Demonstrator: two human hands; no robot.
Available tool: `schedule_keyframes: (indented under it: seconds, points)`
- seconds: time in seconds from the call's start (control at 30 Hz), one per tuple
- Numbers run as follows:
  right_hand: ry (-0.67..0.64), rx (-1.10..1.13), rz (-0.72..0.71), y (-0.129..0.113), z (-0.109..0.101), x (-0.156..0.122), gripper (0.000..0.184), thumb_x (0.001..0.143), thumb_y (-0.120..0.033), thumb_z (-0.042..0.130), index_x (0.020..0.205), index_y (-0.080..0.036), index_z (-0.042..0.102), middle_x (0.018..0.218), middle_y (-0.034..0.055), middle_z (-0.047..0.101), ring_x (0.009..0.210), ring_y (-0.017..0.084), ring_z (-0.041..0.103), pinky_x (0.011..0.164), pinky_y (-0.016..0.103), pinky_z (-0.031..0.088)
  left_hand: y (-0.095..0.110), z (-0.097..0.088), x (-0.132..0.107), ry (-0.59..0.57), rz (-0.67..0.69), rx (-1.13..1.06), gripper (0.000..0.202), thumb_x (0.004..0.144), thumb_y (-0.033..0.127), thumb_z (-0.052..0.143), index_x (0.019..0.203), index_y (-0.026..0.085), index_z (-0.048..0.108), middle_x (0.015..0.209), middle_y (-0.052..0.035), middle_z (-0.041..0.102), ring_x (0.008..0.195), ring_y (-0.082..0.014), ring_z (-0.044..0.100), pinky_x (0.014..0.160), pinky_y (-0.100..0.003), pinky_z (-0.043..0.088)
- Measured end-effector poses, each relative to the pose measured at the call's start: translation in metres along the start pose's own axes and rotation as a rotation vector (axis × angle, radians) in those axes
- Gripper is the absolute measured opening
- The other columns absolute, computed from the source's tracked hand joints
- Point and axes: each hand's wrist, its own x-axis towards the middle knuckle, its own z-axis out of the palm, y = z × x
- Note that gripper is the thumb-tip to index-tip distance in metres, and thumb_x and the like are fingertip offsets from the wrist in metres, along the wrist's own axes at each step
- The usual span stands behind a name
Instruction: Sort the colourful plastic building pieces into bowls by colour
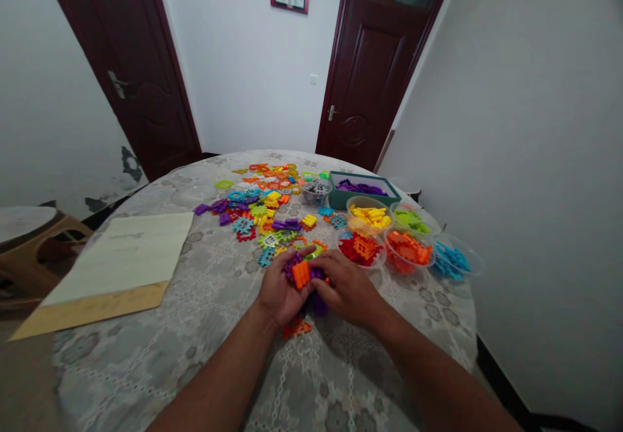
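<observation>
Both hands meet low over the round table [146, 360], near its middle front. My left hand [278, 292] cups a small cluster of interlocking plastic pieces [300, 272], purple with an orange one on top. My right hand [346, 287] lies closed over the cluster's right side, fingers bent around purple pieces. A loose orange piece [296, 329] lies on the cloth just under my left wrist. A wide scatter of coloured pieces [263, 211] spreads beyond the hands.
Clear bowls to the right hold sorted pieces: yellow [370, 216], red [361, 249], orange [409, 249], green [411, 219], blue [452, 260]. A teal box [363, 187] holds purple ones. A paper sheet on cardboard [121, 257] lies left. A wooden stool [29, 250] stands beside the table.
</observation>
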Motion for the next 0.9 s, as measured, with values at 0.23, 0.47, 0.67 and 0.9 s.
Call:
schedule_keyframes:
  seconds: [0.23, 0.47, 0.67, 0.9]
  points:
    - [-0.202, -0.001, 0.119, 0.036, -0.078, 0.043, 0.029, 0.094, -0.028, 0.07, 0.122, -0.024, 0.075, 0.109, 0.0047, 0.077, 0.088, 0.018, 0.071, 0.081, 0.031, 0.056, -0.004, -0.003, 0.004, 0.113, -0.051, 0.167, 0.03, 0.1, 0.039, 0.063, 0.111, 0.011, 0.069, 0.093, -0.0098, 0.072, 0.054, -0.0086, 0.059, 0.04, -0.017, 0.043]
    - [0.377, -0.307, 0.429, 0.129, -0.128, 0.133, 0.047, 0.094, -0.026, 0.059, 0.139, -0.016, 0.067, 0.129, 0.0135, 0.073, 0.113, 0.026, 0.069, 0.101, 0.038, 0.053, -0.01, -0.006, 0.005, 0.125, 0.041, 0.268, 0.04, 0.096, 0.051, 0.071, 0.11, 0.013, 0.07, 0.086, -0.0061, 0.067, 0.054, -0.007, 0.055, 0.038, -0.014, 0.034]
    - [0.451, -0.345, 0.338, 0.124, -0.108, 0.118, 0.042, 0.095, -0.023, 0.048, 0.129, -0.014, 0.072, 0.135, 0.0165, 0.07, 0.128, 0.028, 0.062, 0.115, 0.041, 0.045, -0.009, -0.005, 0.007, 0.191, 0.095, 0.226, 0.025, 0.103, 0.03, 0.058, 0.112, 0.01, 0.071, 0.084, -0.0072, 0.068, 0.054, -0.0091, 0.057, 0.041, -0.018, 0.041]
    - [0.027, 0.067, 0.216, 0.038, -0.03, 0.037, 0.039, 0.097, -0.038, 0.064, 0.131, -0.023, 0.071, 0.099, 0.0041, 0.076, 0.075, 0.018, 0.067, 0.076, 0.033, 0.057, -0.012, -0.011, 0.01, 0.107, 0.161, 0.286, 0.035, 0.082, 0.022, 0.084, 0.114, 0.017, 0.072, 0.094, -0.0055, 0.072, 0.073, -0.0146, 0.069, 0.058, -0.022, 0.055]
